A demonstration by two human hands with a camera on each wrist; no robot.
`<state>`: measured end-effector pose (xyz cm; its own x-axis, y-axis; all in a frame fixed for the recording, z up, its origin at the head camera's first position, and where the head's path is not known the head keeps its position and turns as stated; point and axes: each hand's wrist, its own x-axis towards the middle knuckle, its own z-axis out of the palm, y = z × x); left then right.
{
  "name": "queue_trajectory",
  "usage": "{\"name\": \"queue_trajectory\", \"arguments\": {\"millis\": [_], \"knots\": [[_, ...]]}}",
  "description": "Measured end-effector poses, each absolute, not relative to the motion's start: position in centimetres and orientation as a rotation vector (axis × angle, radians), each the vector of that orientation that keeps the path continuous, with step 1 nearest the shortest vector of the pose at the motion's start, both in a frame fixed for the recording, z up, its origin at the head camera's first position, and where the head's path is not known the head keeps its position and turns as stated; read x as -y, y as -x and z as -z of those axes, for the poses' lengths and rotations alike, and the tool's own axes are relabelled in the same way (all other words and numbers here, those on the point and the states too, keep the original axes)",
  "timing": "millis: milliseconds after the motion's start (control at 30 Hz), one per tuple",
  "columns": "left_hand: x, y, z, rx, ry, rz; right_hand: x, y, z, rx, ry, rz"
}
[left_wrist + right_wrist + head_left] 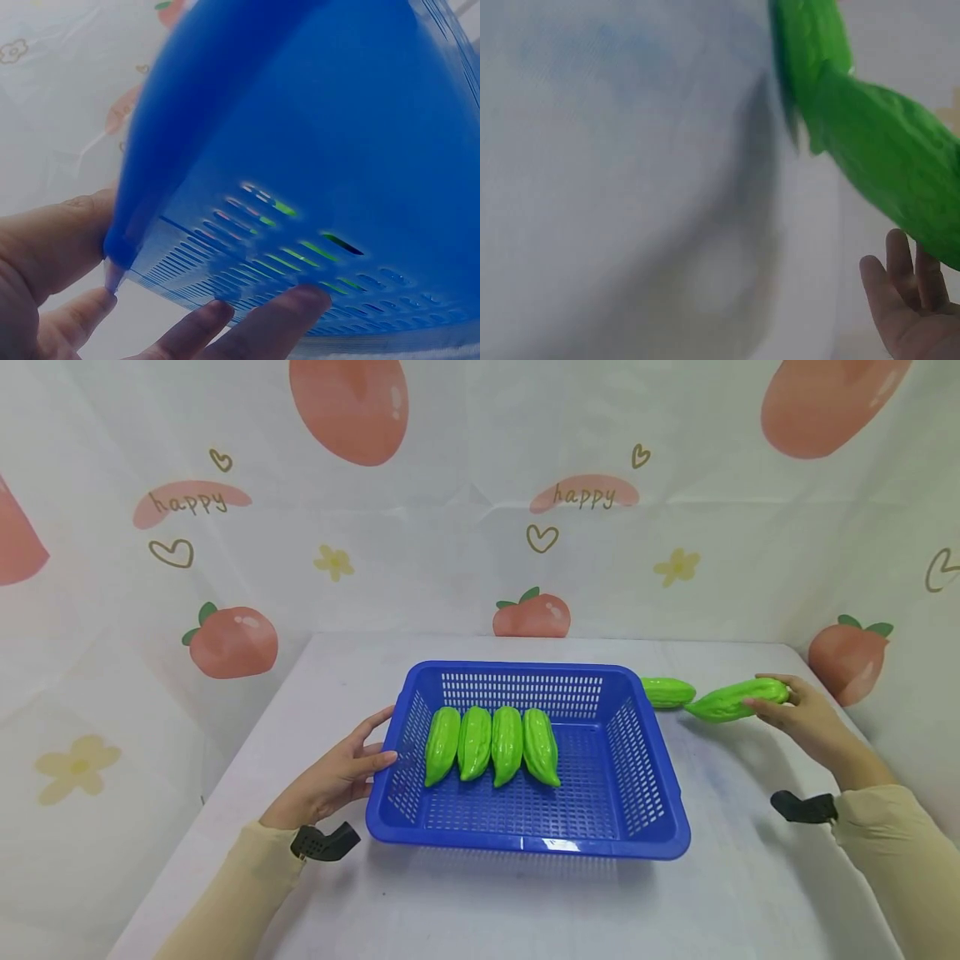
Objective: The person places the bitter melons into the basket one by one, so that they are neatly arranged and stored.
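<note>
A blue plastic basket (528,846) is in the middle of the head view. Several green bitter melons (475,743) lie side by side in its left half. My left hand (337,777) grips the basket's left rim, thumb on the rim and fingers against the outer slotted wall (187,247). On the right, my right hand (806,718) holds another bitter melon (731,702) by one end, with its pointed end toward the basket. One more bitter melon (667,692) lies behind the basket's right side, partly hidden by the rim. The held melon (900,157) overlaps it in the right wrist view.
A white-covered table (480,910) carries the basket. White cloth (435,543) printed with fruit, flowers and hearts hangs behind and at the sides. A dark wrist device (326,842) sits on the left sleeve, and another wrist device (804,807) on the right.
</note>
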<state>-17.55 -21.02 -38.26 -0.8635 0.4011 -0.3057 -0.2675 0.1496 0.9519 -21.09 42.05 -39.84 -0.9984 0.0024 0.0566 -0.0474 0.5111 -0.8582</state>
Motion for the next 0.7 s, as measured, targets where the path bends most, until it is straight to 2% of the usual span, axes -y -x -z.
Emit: {"name": "queue_trajectory", "arguments": {"millis": [400, 700], "knots": [[21.2, 17.6, 38.4, -1.920, -0.114, -1.767, -38.0, 20.7, 35.4, 1.784, -0.270, -2.399], [21.2, 17.7, 38.6, -1.924, -0.117, -1.770, -34.3, 19.9, 32.7, 1.694, -0.461, -2.355]]}}
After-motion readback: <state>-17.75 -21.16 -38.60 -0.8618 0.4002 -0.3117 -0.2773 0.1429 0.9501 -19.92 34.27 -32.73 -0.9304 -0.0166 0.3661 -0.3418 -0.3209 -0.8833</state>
